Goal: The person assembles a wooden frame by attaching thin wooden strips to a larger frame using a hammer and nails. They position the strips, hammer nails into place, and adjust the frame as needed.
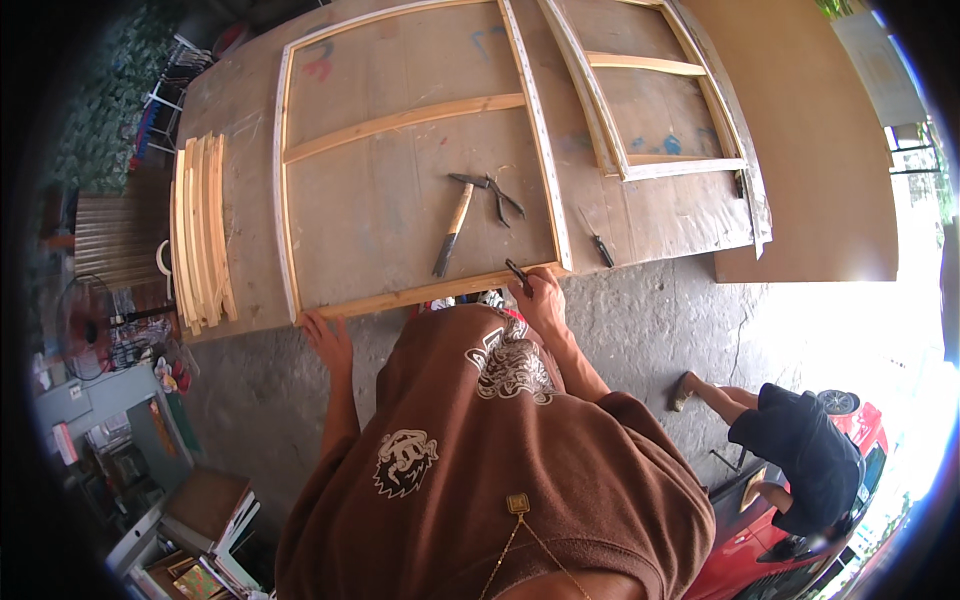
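A large wooden frame [410, 292] with a crossbar and pale edging along its sides lies on the worktable. My left hand [328, 340] touches its near left corner, fingers apart. Near the right corner, my right hand [543, 300] is closed around a small dark tool [517, 272], its kind mostly hidden by my fingers; the same hand is against the frame's near bar. Inside the frame lie a hammer [455, 228] with a wood-and-black handle and dark pliers [502, 200], touching near the hammer's head. A black-handled screwdriver [602, 250] rests right of the frame.
Wooden strips [200, 230] lie at the table's left end. A smaller frame [685, 165] is at the far right, beside a brown board [800, 130]. Another person [800, 460] bends by a red car [735, 555] at the right. A fan [88, 330] stands left.
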Tool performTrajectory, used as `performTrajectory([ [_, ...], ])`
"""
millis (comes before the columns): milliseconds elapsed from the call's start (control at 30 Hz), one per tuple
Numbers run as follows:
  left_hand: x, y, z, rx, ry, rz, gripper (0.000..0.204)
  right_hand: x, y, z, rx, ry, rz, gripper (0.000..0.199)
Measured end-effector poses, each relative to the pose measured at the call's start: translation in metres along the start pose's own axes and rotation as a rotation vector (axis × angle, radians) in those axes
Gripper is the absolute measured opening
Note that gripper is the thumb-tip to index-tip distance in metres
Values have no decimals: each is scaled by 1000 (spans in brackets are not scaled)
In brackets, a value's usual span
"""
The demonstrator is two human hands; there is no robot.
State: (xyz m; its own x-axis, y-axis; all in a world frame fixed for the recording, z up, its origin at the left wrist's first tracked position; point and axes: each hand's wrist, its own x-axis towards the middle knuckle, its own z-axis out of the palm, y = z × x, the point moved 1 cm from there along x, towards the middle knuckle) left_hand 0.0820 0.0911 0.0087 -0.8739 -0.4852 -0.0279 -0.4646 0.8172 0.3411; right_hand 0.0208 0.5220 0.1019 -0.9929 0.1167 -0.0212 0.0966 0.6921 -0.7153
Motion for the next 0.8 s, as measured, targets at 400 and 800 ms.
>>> performTrajectory([
  [400,31,17,-57,30,-27,8,66,87,-88,72,39,-271,-101,19],
  [800,161,28,-107,-250,-432,228,55,66,-147,130,204,65,-91,16],
])
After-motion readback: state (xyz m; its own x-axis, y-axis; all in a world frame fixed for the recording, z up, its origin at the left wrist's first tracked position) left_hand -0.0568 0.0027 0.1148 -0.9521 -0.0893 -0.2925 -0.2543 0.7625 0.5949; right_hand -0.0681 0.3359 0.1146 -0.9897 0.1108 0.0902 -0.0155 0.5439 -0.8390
